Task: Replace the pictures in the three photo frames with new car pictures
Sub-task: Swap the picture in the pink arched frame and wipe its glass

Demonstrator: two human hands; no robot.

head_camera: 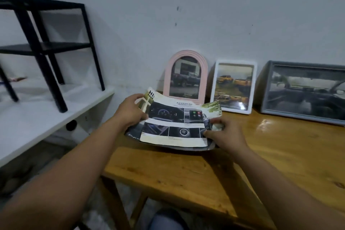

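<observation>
Three photo frames lean against the wall at the back of the wooden table (186, 170): a pink arched frame (185, 74) with a dark pickup picture, a white frame (233, 87) with yellow pickups, and a grey wide frame (306, 91) showing a car interior. In front of the pink frame I hold a stack of car brochure pages (175, 127) just above the table. My left hand (130, 111) grips the stack's left edge. My right hand (225, 134) pinches its right edge between thumb and fingers.
A white shelf (46, 117) stands to the left of the table, carrying a black metal rack (46, 43). The white wall (205, 15) is directly behind the frames. The table's front-left corner lies just below the brochure pages.
</observation>
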